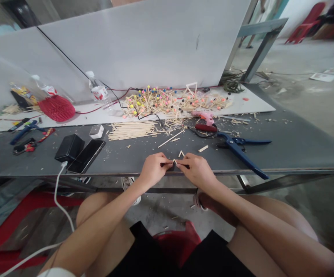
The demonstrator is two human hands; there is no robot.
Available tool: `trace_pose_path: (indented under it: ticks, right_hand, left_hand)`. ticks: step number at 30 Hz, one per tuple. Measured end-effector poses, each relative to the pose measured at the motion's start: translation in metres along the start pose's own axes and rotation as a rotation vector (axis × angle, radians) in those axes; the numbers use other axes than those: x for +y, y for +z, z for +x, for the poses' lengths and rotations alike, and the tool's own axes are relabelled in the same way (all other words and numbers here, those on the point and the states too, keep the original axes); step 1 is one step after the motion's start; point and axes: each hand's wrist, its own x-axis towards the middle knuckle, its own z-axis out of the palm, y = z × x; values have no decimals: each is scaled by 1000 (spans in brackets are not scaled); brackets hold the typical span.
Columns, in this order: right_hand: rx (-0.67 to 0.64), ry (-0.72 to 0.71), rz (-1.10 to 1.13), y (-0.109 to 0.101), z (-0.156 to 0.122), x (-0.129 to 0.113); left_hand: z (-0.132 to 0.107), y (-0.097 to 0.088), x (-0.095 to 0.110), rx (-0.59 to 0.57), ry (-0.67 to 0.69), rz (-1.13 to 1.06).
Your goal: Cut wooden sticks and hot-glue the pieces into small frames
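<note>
At the near edge of the long dark-grey bench (121, 161), clock centred on the fingertips: small pale V-shaped piece of wooden stick (174, 161), peak towards 12, legs running to about 8 and 4.
Left hand (153, 169): comes in from 8; thumb and forefinger closed to a fine pinch on the 8 o'clock leg.
Right hand (198, 169): comes in from 4; same pinch on the other leg, no slack visible between fingers.
Contact with bench: cannot tell whether the piece rests on it or is held just above.
Joint: too small to see any glue or gap at the peak.
Handling (judgement): keep both pinches low on the legs, press the cut ends evenly together, hold both legs in one plane. Twisting either wrist would likely skew the corner; steady, light pressure should suit such thin wood.
Angle check: second pale wooden V (181, 153), at 1 and just beside the fingers, would serve as a pattern.
Short stock: pale cut stick lengths (203, 148), near, at 2.
Long stock: flat bundle of thin pale sticks (134, 130), at 10.
Tools: blue-handled metal cutter (243, 157), at 3; pink plastic glue gun (204, 115), at 1.
</note>
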Motion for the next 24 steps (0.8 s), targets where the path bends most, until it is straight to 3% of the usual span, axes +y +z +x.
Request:
trace_pose_path:
  ticks: [10, 24]
  right_hand:
    - [-21, 41, 21, -7, 0, 1]
    - [7, 4, -15, -1, -1, -1]
  left_hand:
    - [1, -3, 0, -27, -34, -27]
    - [0, -2, 4, -12, -25, 3]
